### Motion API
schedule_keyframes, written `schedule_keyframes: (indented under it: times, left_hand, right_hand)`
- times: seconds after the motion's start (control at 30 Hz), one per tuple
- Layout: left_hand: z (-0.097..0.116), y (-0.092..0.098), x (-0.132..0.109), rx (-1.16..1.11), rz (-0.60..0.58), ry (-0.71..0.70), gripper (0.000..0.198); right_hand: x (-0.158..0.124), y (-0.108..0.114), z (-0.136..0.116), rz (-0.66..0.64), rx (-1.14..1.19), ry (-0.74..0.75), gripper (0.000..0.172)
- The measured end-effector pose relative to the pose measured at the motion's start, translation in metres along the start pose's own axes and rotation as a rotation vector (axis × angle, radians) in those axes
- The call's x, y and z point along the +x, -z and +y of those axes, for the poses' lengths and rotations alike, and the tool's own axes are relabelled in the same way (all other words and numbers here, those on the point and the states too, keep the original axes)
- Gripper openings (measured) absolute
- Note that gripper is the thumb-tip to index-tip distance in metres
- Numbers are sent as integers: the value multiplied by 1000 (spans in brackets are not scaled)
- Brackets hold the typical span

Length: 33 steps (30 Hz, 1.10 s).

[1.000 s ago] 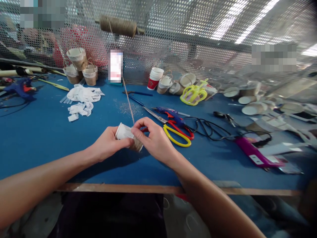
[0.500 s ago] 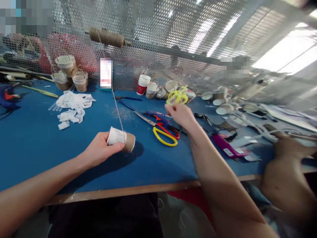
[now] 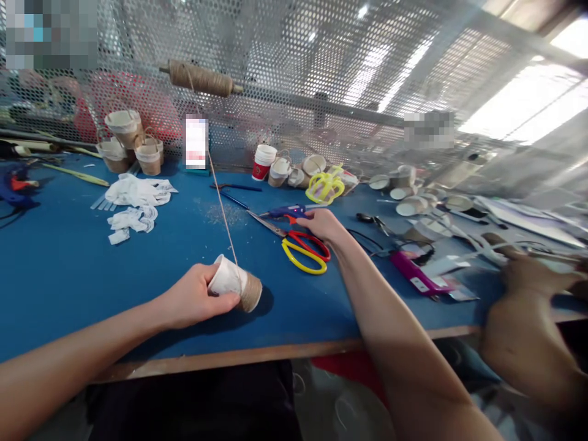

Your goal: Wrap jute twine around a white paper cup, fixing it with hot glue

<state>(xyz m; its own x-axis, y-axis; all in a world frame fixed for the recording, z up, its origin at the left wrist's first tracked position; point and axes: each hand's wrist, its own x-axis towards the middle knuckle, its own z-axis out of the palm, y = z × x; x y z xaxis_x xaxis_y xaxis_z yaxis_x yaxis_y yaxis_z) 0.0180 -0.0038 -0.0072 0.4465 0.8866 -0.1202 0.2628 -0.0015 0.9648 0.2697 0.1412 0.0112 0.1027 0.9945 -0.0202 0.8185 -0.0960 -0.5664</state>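
Note:
Tilted on its side, a white paper cup (image 3: 226,277) with brown twine wound round its base end (image 3: 251,292) is in my left hand (image 3: 195,297), thumb along its side. A taut strand of twine (image 3: 223,214) runs from the cup up to a twine spool (image 3: 200,79) on the mesh. My right hand (image 3: 324,223) closes round the handle of a blue glue gun (image 3: 285,211) with a red trigger, which lies low over the table. Just in front of it are scissors (image 3: 305,256) with red and yellow handles, blades pointing away to the left.
Blue-handled pliers (image 3: 236,187) lie behind the scissors. Twine-wrapped cups (image 3: 149,156), white paper scraps (image 3: 140,188), a red cup (image 3: 263,162) and a yellow ribbon bow (image 3: 325,185) stand or lie farther back. A purple tool (image 3: 420,275) is at right, near another person's arm (image 3: 528,312).
My right hand has come down and toward me from beside the yellow bow onto the glue gun's handle. The left hand has shifted the cup a little right and nearer me.

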Motion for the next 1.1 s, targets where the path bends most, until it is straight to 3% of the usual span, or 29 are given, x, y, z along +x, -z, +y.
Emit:
schedule_keyframes:
  times: [0.1, 0.2, 0.4, 0.53, 0.83, 1.1]
  left_hand:
    - [1, 2, 0, 11, 3, -5, 14]
    - [-2, 8, 3, -47, 87, -33, 18]
    - [-10, 16, 14, -95, 267, -27, 23]
    - [-12, 17, 17, -96, 269, -12, 22]
    - [-16, 21, 19, -94, 282, -16, 26]
    - [-14, 20, 18, -84, 269, -46, 26]
  right_hand:
    - [-14, 7, -13, -3, 209, 19, 10]
    - [-33, 14, -32, -60, 373, 51, 8]
    - [-71, 15, -53, -312, 614, 266, 15]
    - [-87, 12, -50, -439, 479, 330, 18]
    - [-104, 14, -47, -374, 60, 251, 32]
    - [-107, 8, -48, -362, 35, 266, 28]
